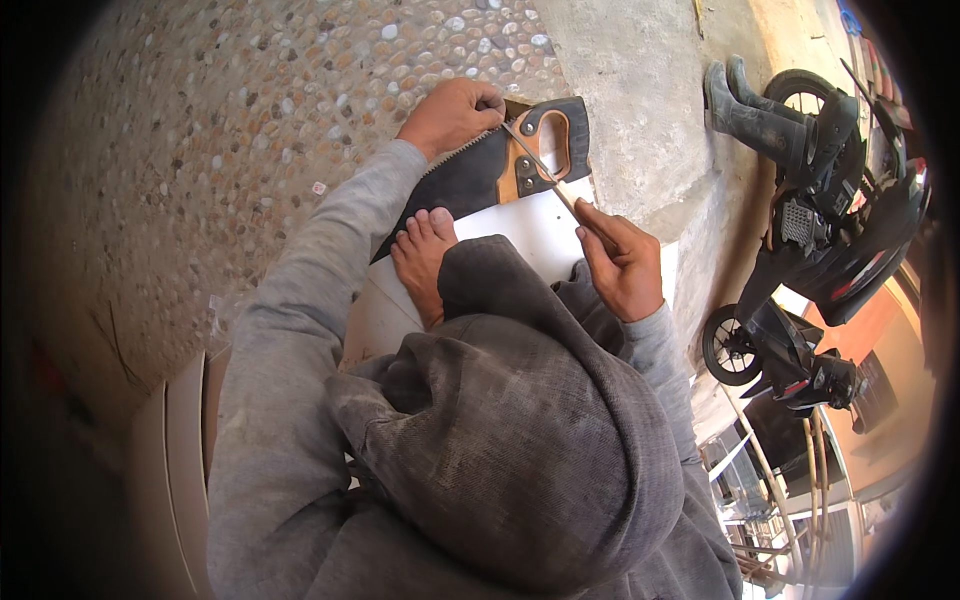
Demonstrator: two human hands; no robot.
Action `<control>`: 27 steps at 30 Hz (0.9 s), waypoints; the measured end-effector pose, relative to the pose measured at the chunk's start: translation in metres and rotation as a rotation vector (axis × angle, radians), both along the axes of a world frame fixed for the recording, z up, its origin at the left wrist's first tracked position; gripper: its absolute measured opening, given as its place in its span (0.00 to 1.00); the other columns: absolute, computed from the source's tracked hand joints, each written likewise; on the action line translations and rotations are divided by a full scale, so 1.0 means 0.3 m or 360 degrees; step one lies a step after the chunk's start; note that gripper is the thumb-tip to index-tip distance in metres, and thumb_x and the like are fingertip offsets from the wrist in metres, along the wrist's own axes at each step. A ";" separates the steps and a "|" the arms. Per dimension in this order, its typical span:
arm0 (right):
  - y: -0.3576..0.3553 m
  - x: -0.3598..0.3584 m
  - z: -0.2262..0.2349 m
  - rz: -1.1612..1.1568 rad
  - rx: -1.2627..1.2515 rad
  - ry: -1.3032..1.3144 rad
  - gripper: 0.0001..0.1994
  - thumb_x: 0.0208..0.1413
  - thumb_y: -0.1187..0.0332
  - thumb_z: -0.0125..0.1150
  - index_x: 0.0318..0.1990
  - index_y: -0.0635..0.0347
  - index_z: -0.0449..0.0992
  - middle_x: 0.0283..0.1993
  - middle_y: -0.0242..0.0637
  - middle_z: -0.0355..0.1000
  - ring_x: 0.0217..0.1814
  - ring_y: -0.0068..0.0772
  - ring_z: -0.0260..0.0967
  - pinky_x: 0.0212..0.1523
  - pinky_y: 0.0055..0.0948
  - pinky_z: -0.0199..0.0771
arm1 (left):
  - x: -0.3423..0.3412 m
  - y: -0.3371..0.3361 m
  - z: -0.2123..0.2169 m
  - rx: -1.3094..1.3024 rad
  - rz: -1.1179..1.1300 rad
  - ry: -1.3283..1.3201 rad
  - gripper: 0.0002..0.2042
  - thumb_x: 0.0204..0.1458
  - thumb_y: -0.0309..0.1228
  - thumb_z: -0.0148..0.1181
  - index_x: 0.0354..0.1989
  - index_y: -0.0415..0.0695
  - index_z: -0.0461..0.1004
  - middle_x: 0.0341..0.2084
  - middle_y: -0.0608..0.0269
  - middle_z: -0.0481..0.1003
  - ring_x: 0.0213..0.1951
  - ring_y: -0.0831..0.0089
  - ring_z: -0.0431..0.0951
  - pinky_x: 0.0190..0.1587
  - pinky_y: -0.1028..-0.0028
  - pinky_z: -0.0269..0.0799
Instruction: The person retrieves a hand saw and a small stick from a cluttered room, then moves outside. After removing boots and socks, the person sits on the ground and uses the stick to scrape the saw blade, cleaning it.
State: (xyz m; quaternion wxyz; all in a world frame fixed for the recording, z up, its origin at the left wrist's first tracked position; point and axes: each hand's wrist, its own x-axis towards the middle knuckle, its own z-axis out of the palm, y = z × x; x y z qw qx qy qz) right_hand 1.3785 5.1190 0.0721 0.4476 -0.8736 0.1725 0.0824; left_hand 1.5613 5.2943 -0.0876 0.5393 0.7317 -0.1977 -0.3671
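Observation:
A handsaw (466, 178) with a dark blade lies on a pale surface (520, 232), its toothed edge turned up and left. Its wood-and-black handle (514, 165) is at the right end. My right hand (625, 262) is closed round the handle of a thin file (540, 163), which slants across the saw handle to the teeth. My left hand (455, 115) is closed at the file's far tip, at the handle end of the toothed edge; its fingertips partly hide that tip. My bare foot (422, 255) is against the blade's lower edge.
Pebbled ground (300, 110) spreads left and ahead, meeting smooth concrete (640, 90) on the right. Dark rubber boots (750, 115) and a black motorcycle (830, 230) are at the right. Cardboard (180, 460) is beside me at lower left.

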 end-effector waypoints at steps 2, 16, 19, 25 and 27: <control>0.011 0.061 -0.027 0.0069 -0.0073 0.0091 0.13 0.51 0.76 0.61 0.45 0.63 0.78 0.30 0.50 0.75 0.29 0.44 0.76 0.31 0.32 0.73 | 0.020 0.004 -0.055 0.0119 0.0103 -0.0009 0.10 0.47 0.32 0.61 0.32 0.39 0.80 0.24 0.58 0.79 0.26 0.70 0.77 0.33 0.71 0.72; 0.002 0.108 0.010 -0.0039 0.0070 0.0114 0.12 0.53 0.76 0.61 0.46 0.65 0.79 0.33 0.49 0.77 0.32 0.36 0.78 0.33 0.28 0.75 | 0.070 0.026 -0.045 0.0002 0.0129 0.0091 0.08 0.48 0.30 0.62 0.31 0.38 0.79 0.23 0.63 0.77 0.26 0.77 0.75 0.32 0.75 0.71; -0.002 0.095 0.045 0.0030 0.0034 0.0279 0.13 0.56 0.77 0.59 0.49 0.69 0.77 0.40 0.44 0.78 0.40 0.26 0.76 0.41 0.23 0.75 | 0.064 0.021 0.000 0.0114 -0.0045 0.0128 0.07 0.49 0.29 0.62 0.33 0.38 0.78 0.26 0.64 0.77 0.29 0.78 0.76 0.34 0.76 0.72; -0.011 0.037 0.049 0.0079 -0.0058 0.0237 0.13 0.54 0.77 0.61 0.48 0.67 0.77 0.37 0.46 0.78 0.37 0.30 0.78 0.38 0.24 0.75 | 0.014 0.008 -0.022 0.0038 -0.0027 0.0023 0.08 0.48 0.30 0.61 0.33 0.37 0.78 0.25 0.62 0.78 0.28 0.75 0.76 0.34 0.74 0.72; 0.011 0.102 0.001 0.0136 -0.0155 0.0175 0.13 0.51 0.76 0.61 0.45 0.64 0.79 0.32 0.48 0.76 0.32 0.41 0.76 0.34 0.30 0.74 | 0.019 -0.004 -0.033 0.0148 0.0076 -0.0126 0.09 0.47 0.30 0.61 0.33 0.38 0.78 0.25 0.61 0.78 0.28 0.74 0.76 0.34 0.73 0.72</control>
